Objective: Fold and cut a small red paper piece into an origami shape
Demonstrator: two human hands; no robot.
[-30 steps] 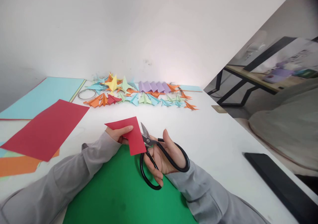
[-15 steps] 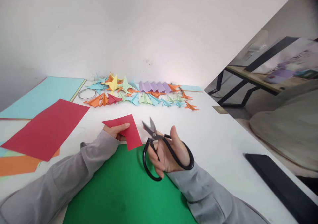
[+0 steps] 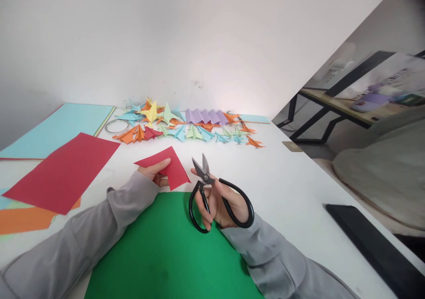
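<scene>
My left hand [image 3: 155, 171] pinches a small piece of red paper [image 3: 175, 173], thumb on top and fingers underneath. The piece is angular, with a notch at its lower left beside my fingers. In my right hand [image 3: 226, 204] are black-handled scissors [image 3: 206, 178], their loops around my thumb and fingers. The metal blades stand apart and point up and away, just right of the red piece and not touching it. Below both hands lies a large green sheet [image 3: 169, 246] on the white table [image 3: 279, 188].
A larger red sheet [image 3: 66, 170] lies to the left over orange paper [image 3: 26, 219]. Behind it is a light blue sheet [image 3: 59, 128]. Folded paper shapes [image 3: 192, 133] in several colours line the wall beside a wire coil [image 3: 117, 125]. A black flat object [image 3: 361, 241] lies at right.
The red piece has tilted and shifted slightly up in my left hand. My right hand has turned a little, its thumb coming down towards the scissors handle.
</scene>
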